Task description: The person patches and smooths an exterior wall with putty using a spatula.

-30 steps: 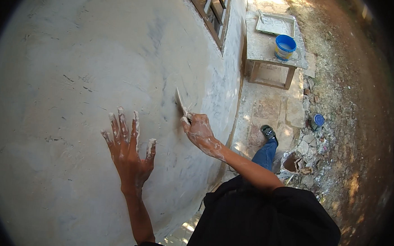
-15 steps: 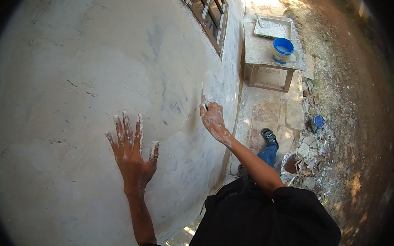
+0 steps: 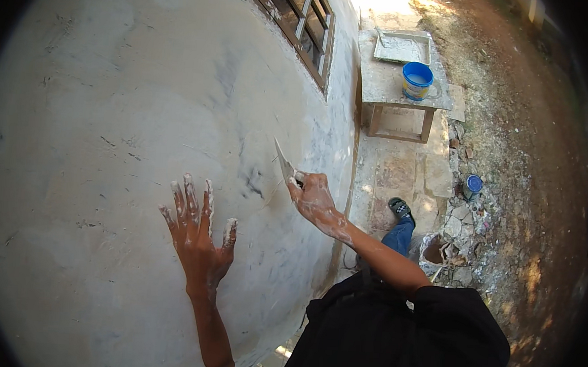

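The wall (image 3: 144,107) looks matt, the bucket (image 3: 417,83) glossy plastic.

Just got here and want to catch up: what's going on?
A person is at a patchy, pale wall. The right hand grips a flat blade at its surface. The left hand, fingers spread and smeared white, holds nothing. Farther off, a blue-rimmed bucket and a tray with white material stand on a table.

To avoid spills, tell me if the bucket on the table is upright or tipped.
Upright: the bucket sits base-down on the table, rim facing up.
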### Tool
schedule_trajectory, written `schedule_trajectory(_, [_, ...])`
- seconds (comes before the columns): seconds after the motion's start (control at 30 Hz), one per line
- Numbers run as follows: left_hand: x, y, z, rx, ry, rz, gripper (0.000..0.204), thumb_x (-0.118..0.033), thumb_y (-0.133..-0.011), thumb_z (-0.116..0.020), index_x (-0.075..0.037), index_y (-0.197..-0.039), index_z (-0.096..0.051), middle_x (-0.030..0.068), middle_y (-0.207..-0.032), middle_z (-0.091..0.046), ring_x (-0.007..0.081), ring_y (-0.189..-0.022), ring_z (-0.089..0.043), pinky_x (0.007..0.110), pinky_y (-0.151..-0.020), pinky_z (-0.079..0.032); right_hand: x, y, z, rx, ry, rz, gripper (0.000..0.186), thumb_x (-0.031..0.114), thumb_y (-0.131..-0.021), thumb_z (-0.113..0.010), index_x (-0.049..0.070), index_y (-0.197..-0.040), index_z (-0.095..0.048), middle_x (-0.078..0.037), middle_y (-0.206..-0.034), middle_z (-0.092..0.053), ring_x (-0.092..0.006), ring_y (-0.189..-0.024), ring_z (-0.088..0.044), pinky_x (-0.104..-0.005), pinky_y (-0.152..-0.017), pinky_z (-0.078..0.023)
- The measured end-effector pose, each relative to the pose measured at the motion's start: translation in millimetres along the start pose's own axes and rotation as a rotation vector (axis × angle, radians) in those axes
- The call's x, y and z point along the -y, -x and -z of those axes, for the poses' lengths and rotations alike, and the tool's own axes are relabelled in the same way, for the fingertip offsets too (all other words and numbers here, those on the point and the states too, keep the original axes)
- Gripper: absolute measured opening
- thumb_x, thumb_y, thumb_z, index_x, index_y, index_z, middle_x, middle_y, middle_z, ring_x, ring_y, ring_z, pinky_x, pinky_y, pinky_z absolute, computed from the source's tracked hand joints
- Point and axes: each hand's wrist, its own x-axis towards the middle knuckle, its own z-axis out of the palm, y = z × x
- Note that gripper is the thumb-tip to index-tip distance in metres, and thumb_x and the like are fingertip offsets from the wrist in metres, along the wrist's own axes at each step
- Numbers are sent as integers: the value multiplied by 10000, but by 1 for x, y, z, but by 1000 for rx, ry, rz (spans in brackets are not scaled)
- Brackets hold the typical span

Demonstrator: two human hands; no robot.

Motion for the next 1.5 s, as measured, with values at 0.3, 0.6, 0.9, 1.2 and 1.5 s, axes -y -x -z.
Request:
schedule_trajectory(0.3, [-3, 2, 3, 4, 20, 6, 566, -335, -874, -545, -88, -1371, -429, 155, -1479, -294, 337, -1390, -210, 558, -1120, -97, 33, -27, -69, 110, 29, 362, 261, 180, -798, -594, -74, -738, -594, -266, -736, -594, -413, -697, -603, -448, -633, -505])
schedule_trajectory(0.6, [-1, 3, 8, -14, 21, 23, 572, -343, -874, -545, -77, -1367, -431, 164, -1470, -306, 347, -1390, -205, 554, -1120, -94, 6, 47, -28, -8, -117, 344, 257, 55, -789, -614, -57, -1019, -597, -230, -840, -638, -364, -656, -628, -374, -600, -516])
schedule_trajectory(0.9, [2, 5, -3, -3, 16, 20, 578, -351, -875, -544, -81, -1372, -424, 162, -1471, -306, 345, -1390, -204, 556, -1119, -101, -48, -19, -100, -22, -13, 136, 209, 137, -806, -577, -68, -764, -578, -251, -709, -585, -418, -643, -576, -461, -629, -474])
schedule_trajectory(1.2, [6, 10, 1, 28, 2, 11, 583, -359, -875, -542, -93, -1378, -418, 150, -1485, -280, 333, -1393, -200, 554, -1122, -102, -7, 75, -39, -1, -211, 215, 154, 79, -801, -603, -57, -875, -607, -239, -803, -621, -338, -656, -610, -397, -564, -496])
schedule_trajectory(1.5, [1, 12, 3, 12, 27, -2, 584, -331, -864, -565, -85, -1374, -423, 151, -1483, -284, 333, -1393, -203, 553, -1122, -103, -4, 57, -110, 115, -88, 76, 219, 122, -782, -585, -73, -690, -548, -264, -669, -573, -423, -610, -574, -460, -580, -466])
